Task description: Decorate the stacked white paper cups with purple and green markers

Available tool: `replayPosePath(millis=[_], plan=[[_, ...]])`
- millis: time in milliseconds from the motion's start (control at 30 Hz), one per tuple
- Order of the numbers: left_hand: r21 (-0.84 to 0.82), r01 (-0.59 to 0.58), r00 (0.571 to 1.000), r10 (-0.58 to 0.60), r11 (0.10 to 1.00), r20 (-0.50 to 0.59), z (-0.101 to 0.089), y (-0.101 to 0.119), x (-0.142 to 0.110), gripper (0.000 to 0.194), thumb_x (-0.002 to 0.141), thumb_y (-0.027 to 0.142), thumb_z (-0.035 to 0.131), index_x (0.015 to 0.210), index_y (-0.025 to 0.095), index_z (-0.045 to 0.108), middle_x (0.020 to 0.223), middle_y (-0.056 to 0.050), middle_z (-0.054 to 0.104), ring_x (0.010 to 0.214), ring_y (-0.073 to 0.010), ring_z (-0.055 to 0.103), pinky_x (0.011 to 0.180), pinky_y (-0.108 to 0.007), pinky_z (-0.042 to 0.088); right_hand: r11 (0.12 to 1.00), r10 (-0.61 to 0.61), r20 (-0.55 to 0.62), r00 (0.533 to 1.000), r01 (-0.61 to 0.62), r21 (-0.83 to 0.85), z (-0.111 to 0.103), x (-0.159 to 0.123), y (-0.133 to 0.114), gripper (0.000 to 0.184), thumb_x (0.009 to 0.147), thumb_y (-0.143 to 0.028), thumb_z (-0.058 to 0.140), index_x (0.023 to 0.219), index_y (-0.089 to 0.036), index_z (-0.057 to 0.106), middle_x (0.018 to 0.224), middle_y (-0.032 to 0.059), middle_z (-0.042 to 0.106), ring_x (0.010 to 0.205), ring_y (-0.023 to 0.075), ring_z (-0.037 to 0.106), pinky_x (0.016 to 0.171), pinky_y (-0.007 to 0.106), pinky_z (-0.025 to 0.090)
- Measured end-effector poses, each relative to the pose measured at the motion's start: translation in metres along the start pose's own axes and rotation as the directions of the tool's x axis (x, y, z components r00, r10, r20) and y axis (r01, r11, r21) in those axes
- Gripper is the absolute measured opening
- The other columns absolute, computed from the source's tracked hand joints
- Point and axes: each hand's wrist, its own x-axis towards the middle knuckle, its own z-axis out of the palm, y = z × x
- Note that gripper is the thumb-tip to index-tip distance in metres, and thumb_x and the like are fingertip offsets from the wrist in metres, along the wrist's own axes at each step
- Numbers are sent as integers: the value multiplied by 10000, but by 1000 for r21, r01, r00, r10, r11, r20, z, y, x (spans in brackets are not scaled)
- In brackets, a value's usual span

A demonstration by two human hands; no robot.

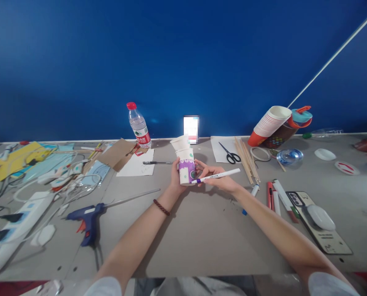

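In the middle of the view, a paper cup (pixel 187 166) with purple colouring, white scallops and small green marks is held tilted above the table. My left hand (pixel 176 176) is wrapped round its left side, a beaded bracelet on the wrist. My right hand (pixel 216 176) grips a white marker (pixel 222 174), whose purple tip touches the lower right of the cup. The right fingers also rest near the cup's right side. Behind the cup's top shows a pale paper piece (pixel 179 142); whether it is joined to the cup I cannot tell.
A lit phone screen (pixel 191 128) stands behind the cup. A water bottle (pixel 139 127), blue glue gun (pixel 89 220) and power strip (pixel 19 226) are left. To the right lie scissors (pixel 229 154), wooden sticks (pixel 247 160), stacked cups (pixel 270 125), markers (pixel 284 199) and a phone (pixel 321 224).
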Motion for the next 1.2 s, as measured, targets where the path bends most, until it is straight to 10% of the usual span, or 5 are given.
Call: replayPosePath(millis=[700, 1200], plan=[[87, -63, 997, 59, 994, 55, 3, -3, 2, 446, 854, 490, 528, 983, 80, 648, 846, -144, 716, 572, -193, 653, 567, -307, 532, 1000, -22, -288, 957, 19, -15, 0, 7, 6, 262, 709, -448, 791, 807, -236, 673, 780, 54, 784, 1313, 295, 529, 1081, 526, 404], [91, -15, 1000, 13, 996, 18, 3, 0, -1, 484, 826, 552, 510, 921, 98, 649, 724, -129, 690, 608, -231, 659, 543, -330, 525, 1000, -17, -133, 991, 17, -4, 0, 4, 2, 222, 708, -435, 796, 762, -235, 716, 754, 76, 769, 1427, 275, 369, 1118, 564, 364]])
